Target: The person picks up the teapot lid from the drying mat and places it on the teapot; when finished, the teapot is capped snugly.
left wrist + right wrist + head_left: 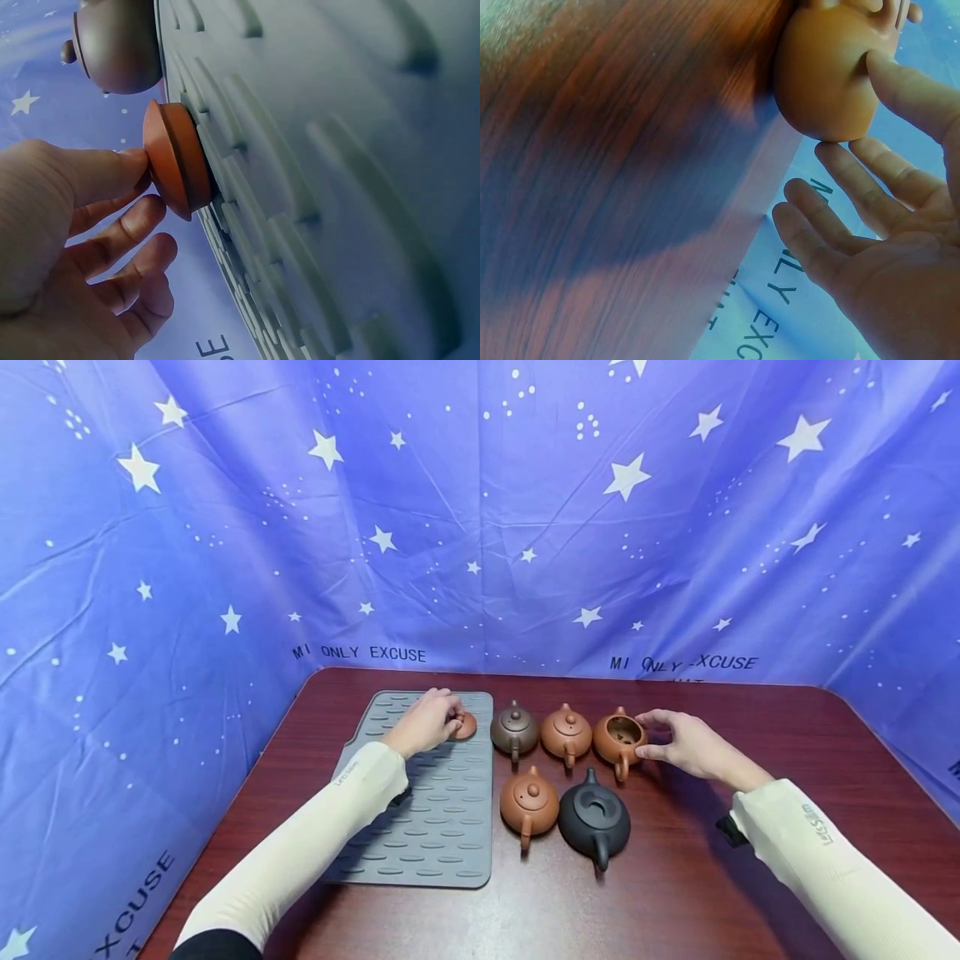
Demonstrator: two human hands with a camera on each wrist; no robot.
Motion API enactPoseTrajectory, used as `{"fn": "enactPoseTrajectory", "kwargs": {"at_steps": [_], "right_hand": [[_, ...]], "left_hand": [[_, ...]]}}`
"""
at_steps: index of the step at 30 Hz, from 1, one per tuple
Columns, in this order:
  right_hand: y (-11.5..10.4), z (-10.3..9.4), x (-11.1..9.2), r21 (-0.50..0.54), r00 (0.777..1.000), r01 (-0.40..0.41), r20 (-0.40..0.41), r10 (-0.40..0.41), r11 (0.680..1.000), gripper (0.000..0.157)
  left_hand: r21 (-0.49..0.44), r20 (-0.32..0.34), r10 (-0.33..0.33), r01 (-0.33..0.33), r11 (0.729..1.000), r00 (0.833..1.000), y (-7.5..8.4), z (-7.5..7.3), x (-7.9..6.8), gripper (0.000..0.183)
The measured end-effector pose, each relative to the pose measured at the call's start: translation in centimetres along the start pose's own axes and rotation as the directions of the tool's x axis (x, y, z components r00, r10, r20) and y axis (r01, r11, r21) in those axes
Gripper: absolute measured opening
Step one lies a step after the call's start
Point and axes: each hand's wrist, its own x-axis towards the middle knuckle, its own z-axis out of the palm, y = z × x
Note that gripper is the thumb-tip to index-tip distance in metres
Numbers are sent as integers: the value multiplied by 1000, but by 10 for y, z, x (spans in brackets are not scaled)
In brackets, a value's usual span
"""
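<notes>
My left hand [426, 724] pinches the knob of a reddish-brown clay teapot lid [467, 727] between thumb and fingertip. In the left wrist view the lid [180, 161] has its underside close against the ridged grey mat [442, 793], and the other fingers are loosely bent beside it. At the back right of the pots is an orange-brown teapot [606, 750] without a lid, its inside showing. My right hand [693, 745] holds this pot's right side, thumb and fingertips spread over the round body. In the right wrist view the ring and little fingers extend past it.
Beside the mat stand a dark brown teapot [514, 742] and an orange-brown one [566, 745] in the back row. In front are another orange-brown teapot [525, 814] and a larger black teapot [588, 837]. A blue star-patterned cloth [480, 510] hangs behind the wooden table [675, 893].
</notes>
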Motion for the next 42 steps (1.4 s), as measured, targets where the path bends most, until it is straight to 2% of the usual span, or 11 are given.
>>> {"fn": "enactPoseTrajectory", "kwargs": {"at_steps": [6,10,13,17,22,27,32,37,42], "right_hand": [[0,-1,-1,-3,1000,-18,1,18,1000,48],[0,-1,-1,2,1000,-23,3,23,1000,49],[0,0,-1,12,1000,-28,4,28,1000,49],[2,-1,-3,12,999,-39,5,38,999,49],[2,-1,-4,12,1000,-30,7,30,999,50],[3,1,-3,12,1000,-19,-2,19,1000,50],[4,3,-3,19,1000,-22,2,22,1000,53],[5,4,-5,36,1000,-18,-6,18,999,53],[7,3,-6,40,999,-38,-3,38,998,54]], "left_hand": [[2,-46,36,-36,999,998,3,-4,2,6],[10,-100,57,-56,998,993,14,-12,9,6],[8,-120,87,-86,996,989,32,-20,19,7],[15,-119,178,-178,984,977,67,-24,40,10],[77,-69,315,-309,948,947,110,-19,69,8],[107,3,380,-378,920,925,144,-13,94,6],[106,89,394,-402,910,915,168,-3,109,8],[113,147,356,-373,921,923,187,8,117,9],[129,173,324,-347,929,930,198,17,125,11]]}}
